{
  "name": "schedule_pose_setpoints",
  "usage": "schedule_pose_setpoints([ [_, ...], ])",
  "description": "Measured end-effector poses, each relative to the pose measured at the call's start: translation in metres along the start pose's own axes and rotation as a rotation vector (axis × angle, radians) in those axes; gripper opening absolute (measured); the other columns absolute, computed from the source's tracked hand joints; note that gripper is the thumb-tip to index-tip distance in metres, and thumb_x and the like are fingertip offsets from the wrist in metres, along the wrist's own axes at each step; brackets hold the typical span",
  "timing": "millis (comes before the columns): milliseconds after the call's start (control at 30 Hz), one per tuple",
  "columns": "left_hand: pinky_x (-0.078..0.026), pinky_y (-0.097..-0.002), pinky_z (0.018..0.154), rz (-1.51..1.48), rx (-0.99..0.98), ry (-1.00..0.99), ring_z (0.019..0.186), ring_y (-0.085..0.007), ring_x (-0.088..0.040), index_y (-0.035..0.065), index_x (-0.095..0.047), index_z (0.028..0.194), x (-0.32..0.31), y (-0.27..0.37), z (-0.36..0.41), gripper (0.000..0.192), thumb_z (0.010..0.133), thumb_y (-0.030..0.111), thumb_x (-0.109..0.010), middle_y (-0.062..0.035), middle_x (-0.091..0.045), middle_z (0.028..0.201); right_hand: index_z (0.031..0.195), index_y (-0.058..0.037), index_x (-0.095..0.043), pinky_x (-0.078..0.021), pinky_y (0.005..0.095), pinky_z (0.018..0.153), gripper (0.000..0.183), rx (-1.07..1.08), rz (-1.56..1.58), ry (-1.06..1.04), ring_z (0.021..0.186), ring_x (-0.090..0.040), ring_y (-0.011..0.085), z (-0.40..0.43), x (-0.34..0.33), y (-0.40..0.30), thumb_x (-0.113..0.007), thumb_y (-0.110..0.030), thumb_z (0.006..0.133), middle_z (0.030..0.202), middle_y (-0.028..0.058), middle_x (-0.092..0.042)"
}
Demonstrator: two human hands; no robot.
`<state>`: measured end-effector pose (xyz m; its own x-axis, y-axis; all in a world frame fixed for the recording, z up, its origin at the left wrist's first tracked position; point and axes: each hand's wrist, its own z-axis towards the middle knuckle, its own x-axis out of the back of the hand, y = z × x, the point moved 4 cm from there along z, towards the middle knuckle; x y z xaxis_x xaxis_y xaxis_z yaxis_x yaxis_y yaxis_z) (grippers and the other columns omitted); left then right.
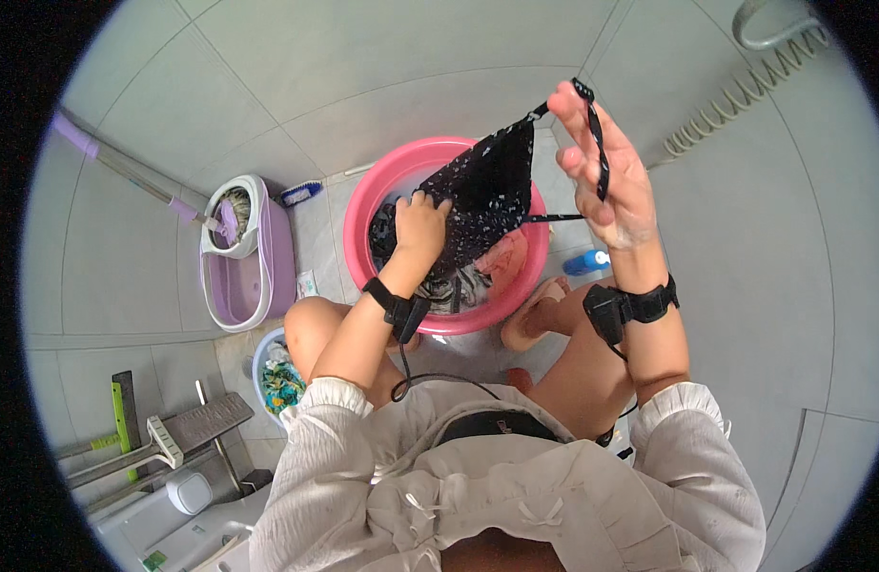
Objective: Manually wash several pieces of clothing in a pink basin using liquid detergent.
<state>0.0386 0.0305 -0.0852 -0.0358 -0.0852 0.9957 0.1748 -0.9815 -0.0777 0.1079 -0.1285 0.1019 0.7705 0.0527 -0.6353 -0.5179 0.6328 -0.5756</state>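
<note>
A black garment with small white flecks (482, 193) is stretched over a pink plastic basin (355, 236). My left hand (421, 225) grips its cloth above the basin's left half. My right hand (618, 179), raised to the right of the rim, has the garment's thin strap looped around its fingers, so the cloth rises toward it. Under the garment, a coral-pink cloth (507, 261) and a black-and-white patterned cloth (457, 289) lie in the basin. Darker cloth (382, 232) shows at the basin's left side.
A purple-and-white mop bucket (282, 254) with a mop (228, 214) stands left, a blue scrub brush (301, 193) behind it. A blue bottle (586, 262) lies right of the basin. A light-blue basin (261, 365) holds colourful cloth. Flat mops (207, 422) lean lower left; a coiled hose (740, 96) hangs upper right.
</note>
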Motion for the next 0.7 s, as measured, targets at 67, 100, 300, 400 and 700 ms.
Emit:
schedule_pose_setpoints([
  [67, -0.032, -0.0486, 0.084, 0.168, -0.013, -0.2, 0.097, -0.0203, -0.044, 0.0213, -0.054, 0.106, -0.011, 0.002, -0.001, 0.035, 0.07, 0.023, -0.054, -0.0023, -0.052, 0.093, 0.128, 0.0044, -0.018, -0.0548, 0.0202, 0.051, 0.056, -0.046, -0.073, 0.03, 0.1, -0.048, 0.0278, -0.001, 0.004, -0.002, -0.048, -0.007, 0.082, 0.128, 0.0217, -0.025],
  [100, -0.032, -0.0486, 0.084, 0.166, -0.014, -0.199, 0.097, -0.0203, -0.044, 0.0213, -0.054, 0.106, -0.008, 0.003, -0.003, 0.035, 0.07, 0.023, -0.054, -0.0023, -0.052, 0.093, 0.127, 0.0048, -0.018, -0.054, 0.0189, 0.048, 0.057, -0.082, -0.155, 0.068, 0.097, -0.05, 0.0266, -0.001, 0.006, -0.004, -0.049, -0.011, 0.082, 0.127, 0.0223, -0.028],
  [300, -0.005, -0.0668, 0.09, -0.396, 0.156, -0.371, 0.127, -0.0275, -0.014, 0.0216, -0.044, 0.121, -0.03, 0.0, -0.001, 0.059, 0.065, 0.034, -0.058, -0.0127, -0.025, 0.133, 0.126, 0.0077, -0.018, -0.0471, 0.0145, 0.036, 0.061, -0.083, -0.159, 0.129, 0.09, -0.054, 0.0217, -0.003, 0.006, -0.008, -0.051, -0.02, 0.082, 0.124, 0.021, -0.032],
  [400, -0.008, -0.0637, 0.092, -0.702, 0.309, -0.393, 0.128, -0.0274, -0.007, 0.0172, -0.04, 0.123, -0.057, 0.003, 0.011, 0.067, 0.065, 0.043, -0.059, -0.0141, -0.017, 0.137, 0.127, 0.0065, -0.019, -0.0447, 0.014, 0.034, 0.062, -0.132, -0.182, 0.13, 0.081, -0.056, 0.0195, -0.007, -0.005, 0.006, -0.052, -0.019, 0.082, 0.122, 0.0197, -0.035],
  [700, -0.042, -0.0319, 0.06, -0.904, 0.09, -0.208, 0.059, -0.0193, -0.056, -0.0035, -0.06, 0.078, -0.025, -0.013, 0.024, 0.04, 0.082, 0.035, -0.049, -0.0158, -0.061, 0.067, 0.125, 0.0046, -0.027, -0.0474, 0.0183, 0.045, 0.05, -0.062, -0.281, 0.222, 0.082, -0.054, 0.0189, 0.002, 0.005, -0.011, -0.046, -0.018, 0.084, 0.118, 0.0159, -0.041],
])
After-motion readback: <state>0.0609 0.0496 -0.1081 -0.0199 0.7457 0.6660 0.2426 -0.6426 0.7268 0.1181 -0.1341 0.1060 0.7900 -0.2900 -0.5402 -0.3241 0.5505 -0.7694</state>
